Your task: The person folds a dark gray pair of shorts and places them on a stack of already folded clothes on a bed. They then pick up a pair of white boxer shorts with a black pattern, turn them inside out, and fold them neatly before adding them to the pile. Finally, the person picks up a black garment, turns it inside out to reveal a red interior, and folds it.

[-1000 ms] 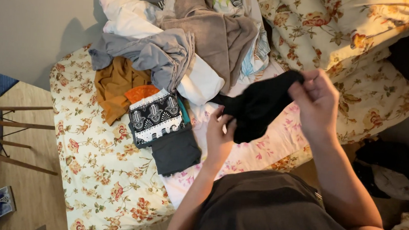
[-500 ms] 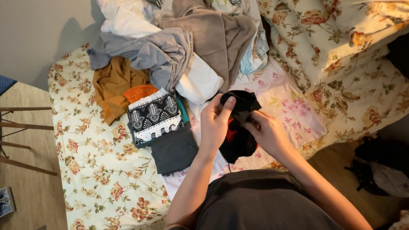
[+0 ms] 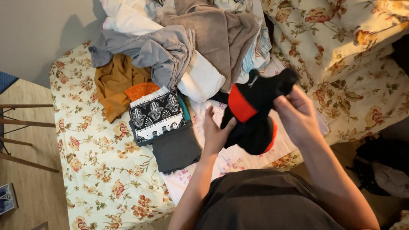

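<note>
Both my hands hold a black garment with red-orange panels (image 3: 253, 114) above the bed. My left hand (image 3: 215, 132) grips its lower left side, and my right hand (image 3: 298, 114) grips its upper right end. The garment is bunched and partly folded. Just left of my left hand sits a stack of folded clothes: a black-and-white patterned piece (image 3: 157, 115) on top of a dark grey piece (image 3: 177, 150).
A heap of unfolded laundry covers the head of the bed: grey (image 3: 156, 49), taupe (image 3: 218, 31), white (image 3: 126, 10) and mustard (image 3: 115, 82) pieces. A floral sheet (image 3: 99, 170) covers the mattress. A floral duvet (image 3: 348, 48) lies at the right. Chair legs (image 3: 7, 132) stand on the wooden floor at left.
The black garment was stretched out between my hands, then drawn in and bunched. Now it is raised with its red-orange panels showing, my right hand lifted to the upper right.
</note>
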